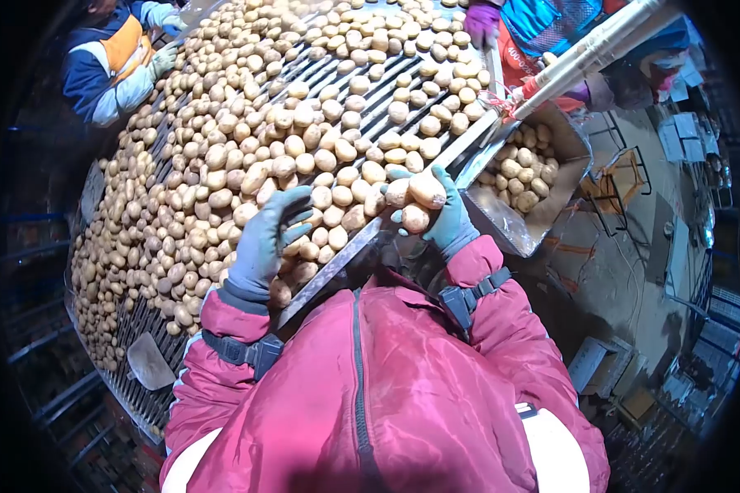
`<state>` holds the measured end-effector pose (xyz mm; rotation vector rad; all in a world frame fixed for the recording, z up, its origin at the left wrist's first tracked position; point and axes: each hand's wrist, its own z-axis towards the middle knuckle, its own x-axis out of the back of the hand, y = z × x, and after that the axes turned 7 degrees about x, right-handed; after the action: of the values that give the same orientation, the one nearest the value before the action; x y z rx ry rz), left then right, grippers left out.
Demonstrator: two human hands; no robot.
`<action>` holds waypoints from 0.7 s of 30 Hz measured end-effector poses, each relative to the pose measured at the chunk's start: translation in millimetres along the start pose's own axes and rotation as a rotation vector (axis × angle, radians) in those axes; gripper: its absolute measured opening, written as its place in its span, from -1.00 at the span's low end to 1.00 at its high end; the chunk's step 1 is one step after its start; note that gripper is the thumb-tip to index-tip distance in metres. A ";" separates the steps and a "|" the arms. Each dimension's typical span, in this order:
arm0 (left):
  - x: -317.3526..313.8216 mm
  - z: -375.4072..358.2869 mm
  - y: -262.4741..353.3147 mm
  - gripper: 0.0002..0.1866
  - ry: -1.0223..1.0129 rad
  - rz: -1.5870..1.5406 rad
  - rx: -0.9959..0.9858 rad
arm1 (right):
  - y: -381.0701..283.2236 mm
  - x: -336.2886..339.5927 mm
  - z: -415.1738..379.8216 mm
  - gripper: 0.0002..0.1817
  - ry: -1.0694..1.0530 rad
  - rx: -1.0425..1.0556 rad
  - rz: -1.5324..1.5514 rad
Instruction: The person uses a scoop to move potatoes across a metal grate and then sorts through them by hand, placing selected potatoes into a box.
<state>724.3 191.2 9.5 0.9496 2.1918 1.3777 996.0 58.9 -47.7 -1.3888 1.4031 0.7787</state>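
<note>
- Potatoes [427, 191]: three lay cupped in the right grip [447, 212], near a potato-filled box [564, 185].
- Left grip [265, 234]: stood wide, slightly curled, by loose potatoes [219, 177] heaped on the slatted desk [330, 273].

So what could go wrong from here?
The right hand holds several potatoes bunched together, so one might slip out. Loose potatoes lie close to the table's near rim, and a nudge could roll one over it. The box beside the right hand holds many, so any dropped in may bruise others.
</note>
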 end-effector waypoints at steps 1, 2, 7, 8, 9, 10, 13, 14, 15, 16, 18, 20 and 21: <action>-13.7 1.0 9.5 -0.49 -0.011 -0.066 0.031 | -3.7 10.9 1.5 -0.29 -0.024 -0.034 0.041; -25.7 1.8 14.9 -0.52 -0.014 -0.128 0.062 | -2.2 9.7 1.9 -0.31 -0.053 -0.074 0.087; -92.5 28.1 27.5 -0.38 0.007 0.697 -0.372 | 29.4 25.6 6.4 -0.44 0.119 -0.249 -0.052; -95.7 34.2 28.6 -0.37 -0.103 0.735 -0.420 | 53.9 53.9 20.7 -0.45 -0.120 0.084 -0.650; -96.2 32.6 27.8 -0.37 -0.103 0.738 -0.421 | 54.2 87.5 21.0 -0.45 -0.099 0.039 -0.561; -97.3 28.8 34.6 -0.39 -0.084 0.669 -0.369 | 47.2 78.8 13.5 -0.44 -0.074 -0.005 -0.472; -100.0 15.8 57.4 -0.44 -0.040 0.455 -0.217 | 31.6 78.9 2.4 -0.44 0.030 -0.066 -0.318; -100.4 15.4 59.6 -0.45 -0.033 0.382 -0.167 | 19.3 46.7 -11.2 -0.43 -0.091 0.046 -0.516; -92.0 26.3 46.4 -0.47 -0.121 0.003 -0.095 | 3.7 35.6 -16.7 -0.40 0.073 0.001 -0.383; -82.5 30.3 44.9 -0.48 -0.154 0.001 -0.059 | -16.1 34.9 -21.4 -0.37 0.238 -0.040 -0.246; -66.3 29.8 26.0 -0.47 -0.132 0.042 -0.038 | -73.8 52.8 -35.5 -0.27 0.178 0.057 -0.555; -60.7 28.4 19.9 -0.48 -0.102 0.039 -0.051 | -119.7 22.0 -56.3 -0.32 0.274 0.145 -0.377; -58.4 34.9 5.3 -0.49 -0.105 -0.063 -0.018 | -140.9 44.5 -56.7 -0.36 0.314 0.353 -0.489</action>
<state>788.9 173.2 -3.2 0.9169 2.1096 1.2869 1127.5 -29.2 -44.5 -1.5216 1.2740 -0.0067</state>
